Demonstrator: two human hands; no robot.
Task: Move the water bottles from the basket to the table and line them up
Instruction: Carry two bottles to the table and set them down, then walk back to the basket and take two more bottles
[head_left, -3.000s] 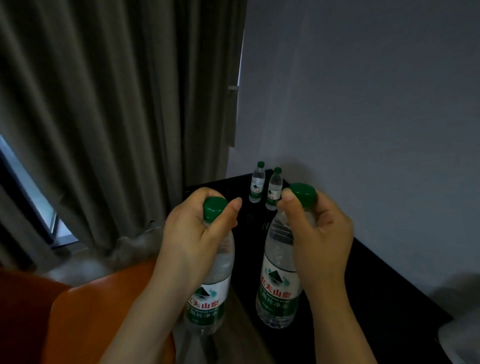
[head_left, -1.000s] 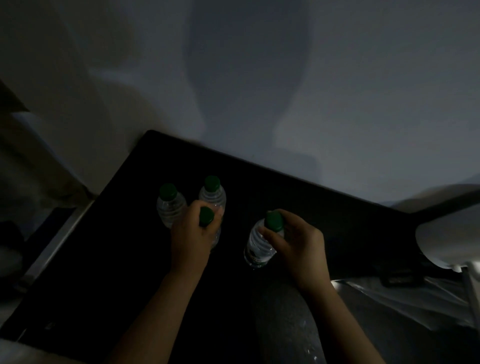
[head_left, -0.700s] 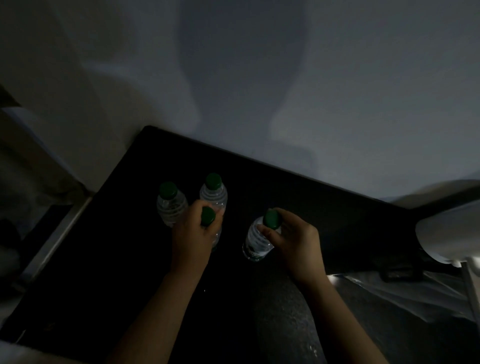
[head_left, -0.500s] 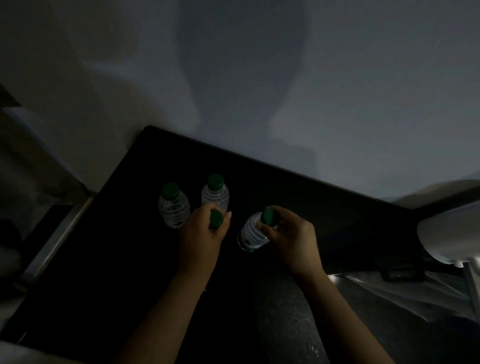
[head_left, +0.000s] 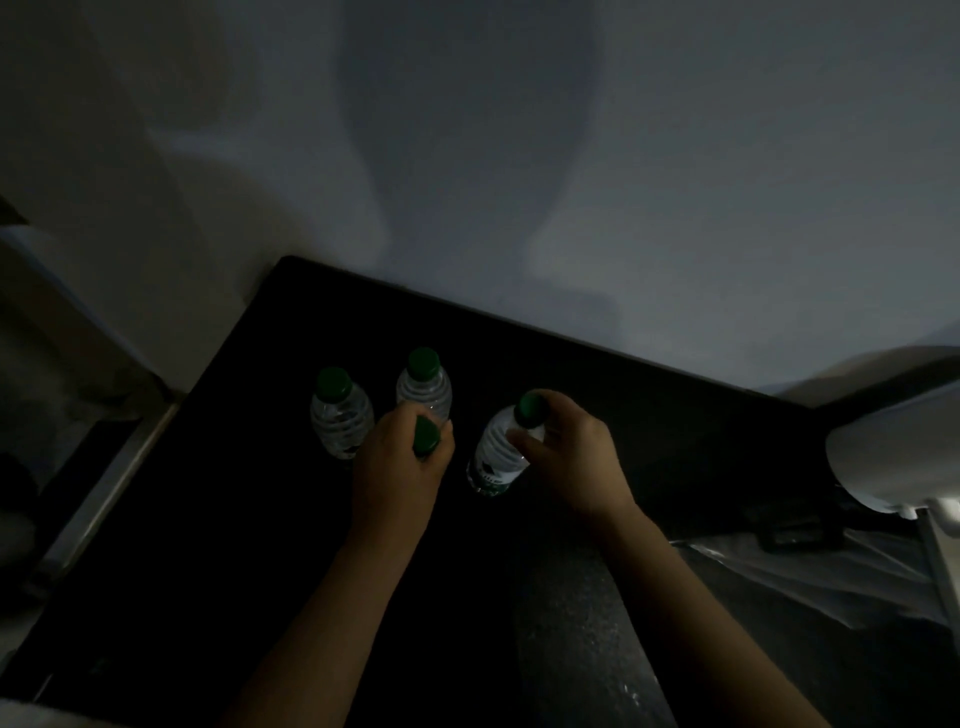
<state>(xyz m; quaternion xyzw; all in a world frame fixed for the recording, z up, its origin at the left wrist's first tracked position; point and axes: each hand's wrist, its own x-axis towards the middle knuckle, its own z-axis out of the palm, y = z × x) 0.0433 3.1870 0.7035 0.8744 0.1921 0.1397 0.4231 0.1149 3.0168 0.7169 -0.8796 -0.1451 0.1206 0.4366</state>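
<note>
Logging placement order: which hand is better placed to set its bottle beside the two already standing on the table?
Probably the left. The left hand grips its bottle's cap next to the nearer standing bottle; the right hand and its bottle are farther off.

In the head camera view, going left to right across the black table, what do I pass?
Leftmost bottle → left hand gripping a bottle cap → labelled bottle → right hand holding it.
</note>
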